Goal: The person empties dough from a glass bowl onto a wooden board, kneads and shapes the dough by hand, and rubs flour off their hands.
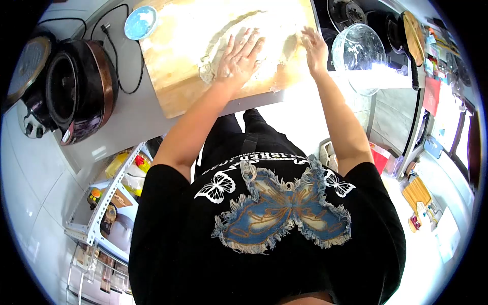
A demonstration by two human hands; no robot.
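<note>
A large pale mass of dough (277, 35) lies on the wooden board (175, 76), its surface washed out by bright light. My left hand (239, 57) rests on the dough's left part, fingers spread and dusted with white. Near the board's right edge is my right hand (315, 48), its fingers apart and holding nothing, just right of the dough. Crumbly bits sit along the dough's lower left edge. A small blue bowl (141, 23) with white residue stands at the board's upper left corner.
A glass bowl (360, 53) with white residue stands right of the board, beside dark cookware. On the left counter are a black cooker (76, 91) and a cable with a plug (105, 28). A white shelf rack (109, 195) stands below at the left.
</note>
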